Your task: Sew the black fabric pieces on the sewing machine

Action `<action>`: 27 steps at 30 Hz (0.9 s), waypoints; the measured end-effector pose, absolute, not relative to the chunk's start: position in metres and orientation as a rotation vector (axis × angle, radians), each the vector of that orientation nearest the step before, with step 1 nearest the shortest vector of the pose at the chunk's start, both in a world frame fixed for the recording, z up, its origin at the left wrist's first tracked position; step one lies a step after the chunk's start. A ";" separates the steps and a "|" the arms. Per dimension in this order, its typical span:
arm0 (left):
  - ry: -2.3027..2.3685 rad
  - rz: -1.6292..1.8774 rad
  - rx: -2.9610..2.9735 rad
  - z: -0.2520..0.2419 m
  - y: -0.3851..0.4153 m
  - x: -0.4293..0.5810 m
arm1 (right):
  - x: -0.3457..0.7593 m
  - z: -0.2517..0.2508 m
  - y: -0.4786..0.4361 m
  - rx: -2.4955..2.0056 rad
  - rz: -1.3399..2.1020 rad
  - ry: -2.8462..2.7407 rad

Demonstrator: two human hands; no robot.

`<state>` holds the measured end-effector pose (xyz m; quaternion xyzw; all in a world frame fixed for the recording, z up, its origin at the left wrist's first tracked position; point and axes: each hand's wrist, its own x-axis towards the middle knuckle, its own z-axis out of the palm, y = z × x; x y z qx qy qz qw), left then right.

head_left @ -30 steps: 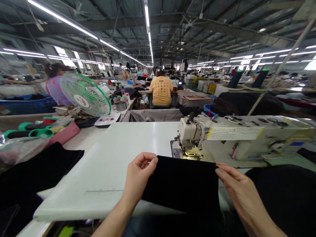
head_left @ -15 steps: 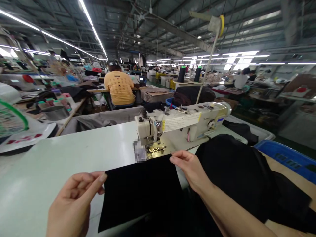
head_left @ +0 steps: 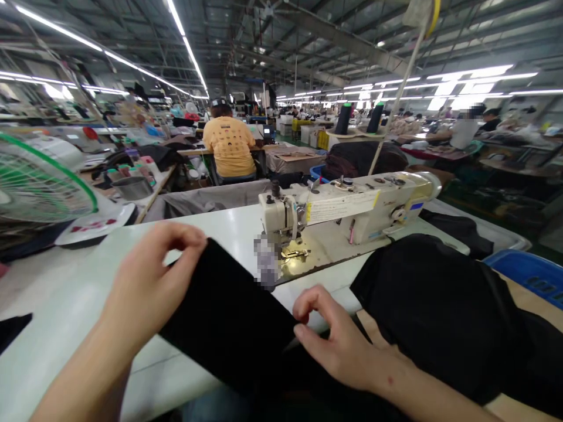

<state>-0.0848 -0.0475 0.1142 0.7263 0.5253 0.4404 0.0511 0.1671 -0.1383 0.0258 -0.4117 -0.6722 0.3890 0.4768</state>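
A black piece of fabric (head_left: 229,316) is stretched aslant between my hands, above the table's front edge. My left hand (head_left: 153,275) is closed, its thumb and forefinger pinching the upper left corner. At the lower right corner, my right hand (head_left: 334,340) grips the cloth between thumb and curled forefinger. Just beyond the fabric stands a sewing machine (head_left: 334,211), its needle area partly covered by a pixelated patch. The fabric's lower part merges with dark shapes near my lap.
A large heap of black cloth (head_left: 435,310) lies to the right, with a blue basket (head_left: 528,266) beyond it. The pale tabletop (head_left: 220,225) stretches left towards a green-rimmed fan (head_left: 48,181). A person in a yellow shirt (head_left: 229,146) sits ahead, facing away.
My left hand has risen with its corner while my right hand has lowered, so the fabric now slants down to the right. The view has shifted left.
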 end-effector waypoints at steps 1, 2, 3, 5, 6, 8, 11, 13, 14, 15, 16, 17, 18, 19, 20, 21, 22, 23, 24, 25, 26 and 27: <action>1.525 1.132 2.318 0.116 -0.030 -0.079 | 0.163 0.020 -0.143 -0.981 0.933 -1.713; 1.455 0.905 2.366 0.112 -0.011 -0.072 | 0.161 0.013 -0.146 -0.962 0.918 -1.769; 1.380 0.681 2.372 0.101 0.006 -0.064 | 0.159 0.004 -0.148 -0.952 0.902 -1.813; 1.295 0.528 2.351 0.067 0.035 -0.049 | 0.160 -0.015 -0.147 -0.969 0.851 -1.890; 1.270 0.512 2.337 0.047 0.044 -0.040 | 0.163 -0.025 -0.145 -0.995 0.812 -1.932; 1.256 0.545 2.306 0.010 0.051 -0.026 | 0.171 -0.040 -0.141 -1.045 0.712 -2.040; 1.291 0.674 2.252 -0.027 0.044 -0.014 | 0.185 -0.052 -0.138 -1.023 0.487 -2.267; 1.312 0.759 2.224 -0.037 0.036 -0.012 | 0.191 -0.053 -0.139 -0.969 0.327 -2.391; 1.316 0.790 2.213 -0.039 0.033 -0.013 | 0.193 -0.053 -0.139 -0.949 0.266 -2.423; 1.317 0.810 2.201 -0.040 0.032 -0.013 | 0.194 -0.052 -0.139 -0.936 0.219 -2.435; 1.317 0.821 2.188 -0.040 0.032 -0.014 | 0.195 -0.051 -0.139 -0.930 0.184 -2.436; 1.321 0.827 2.171 -0.041 0.034 -0.013 | 0.194 -0.050 -0.138 -0.929 0.153 -2.432; 1.330 0.830 2.151 -0.041 0.038 -0.013 | 0.194 -0.050 -0.137 -0.939 0.127 -2.427; 1.345 0.830 2.128 -0.042 0.043 -0.012 | 0.194 -0.049 -0.136 -0.957 0.107 -2.420; 1.364 0.828 2.102 -0.043 0.048 -0.010 | 0.193 -0.049 -0.135 -0.981 0.098 -2.411; 1.387 0.824 2.075 -0.044 0.054 -0.008 | 0.193 -0.049 -0.134 -1.005 0.100 -2.399; 1.409 0.817 2.049 -0.045 0.059 -0.006 | 0.192 -0.049 -0.133 -1.021 0.111 -2.385; 1.429 0.807 2.027 -0.045 0.064 -0.004 | 0.192 -0.050 -0.132 -1.027 0.127 -2.370; 1.445 0.794 2.009 -0.045 0.068 -0.002 | 0.191 -0.050 -0.131 -1.020 0.141 -2.358; 1.455 0.781 1.997 -0.045 0.071 0.000 | 0.191 -0.051 -0.131 -1.008 0.153 -2.348; 1.462 0.768 1.989 -0.044 0.072 0.001 | 0.191 -0.053 -0.130 -0.997 0.163 -2.338; 1.468 0.757 1.984 -0.043 0.073 0.002 | 0.191 -0.054 -0.130 -0.988 0.172 -2.328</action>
